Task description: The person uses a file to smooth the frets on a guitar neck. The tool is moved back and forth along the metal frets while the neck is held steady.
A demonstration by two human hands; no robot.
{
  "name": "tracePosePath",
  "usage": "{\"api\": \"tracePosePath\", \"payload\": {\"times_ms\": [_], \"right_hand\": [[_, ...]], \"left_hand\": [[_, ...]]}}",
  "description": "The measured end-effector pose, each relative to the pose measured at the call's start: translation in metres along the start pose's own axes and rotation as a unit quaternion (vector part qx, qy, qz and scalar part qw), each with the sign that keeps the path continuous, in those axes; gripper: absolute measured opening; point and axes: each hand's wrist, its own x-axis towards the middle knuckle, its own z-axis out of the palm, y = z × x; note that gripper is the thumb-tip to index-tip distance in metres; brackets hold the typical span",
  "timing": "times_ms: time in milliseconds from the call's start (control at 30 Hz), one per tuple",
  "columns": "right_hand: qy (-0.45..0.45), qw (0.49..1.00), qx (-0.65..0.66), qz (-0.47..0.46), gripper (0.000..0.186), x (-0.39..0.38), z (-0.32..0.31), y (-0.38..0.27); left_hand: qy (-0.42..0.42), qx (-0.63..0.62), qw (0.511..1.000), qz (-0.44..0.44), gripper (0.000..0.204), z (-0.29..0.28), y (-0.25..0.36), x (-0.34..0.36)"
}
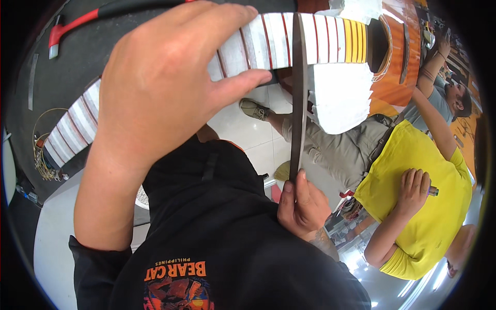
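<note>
Across the upper part of the view lies a guitar neck (279, 44), its fretboard covered with pale masking tape between the bare frets. Yellow strips of tape (355, 41) cover the end nearest the orange-brown guitar body (407, 36). My left hand (155, 88) grips the neck, thumb along the near edge and fingers at the far edge. In my right hand (305, 206) is a long, dark, narrow file (298, 108), pinched at its near end between thumb and fingers. The file stretches crosswise over the taped fretboard; whether it touches a fret I cannot tell.
White paper (338, 98) covers part of the guitar body. A red and black hammer (58, 33) lies on the dark bench mat (26, 126) at upper left. Loose strings (44, 160) coil by the headstock. A person in a yellow shirt (418, 201) stands close at right.
</note>
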Motion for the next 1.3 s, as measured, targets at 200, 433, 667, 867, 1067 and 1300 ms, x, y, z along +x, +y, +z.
{"api": "tracePosePath", "payload": {"times_ms": [200,433,667,867,1067,1300], "right_hand": [[-0.021,1.000,-0.015,0.010,0.055,-0.011,0.005,0.001],[-0.026,0.999,-0.019,-0.013,0.057,-0.022,0.016,-0.006],[-0.017,0.997,-0.077,0.007,0.054,0.004,0.027,-0.011],[-0.013,0.994,-0.109,0.027,0.053,0.086,0.036,-0.029],[-0.039,0.990,-0.130,0.020,0.050,-0.005,0.019,-0.010],[0.010,0.994,-0.108,0.001,0.050,0.036,0.036,-0.008]], "left_hand": [[0.011,0.002,1.000,0.023,0.052,-0.001,-0.001,-0.003],[0.042,-0.002,0.997,0.063,0.049,-0.009,-0.008,-0.009],[0.037,-0.011,0.998,0.051,0.050,0.000,-0.013,-0.010],[0.046,-0.015,0.998,0.041,0.050,-0.001,-0.015,-0.013],[0.052,-0.029,0.998,0.033,0.050,0.004,-0.015,-0.015],[0.060,-0.030,0.997,0.033,0.050,0.004,-0.017,-0.016]]}}
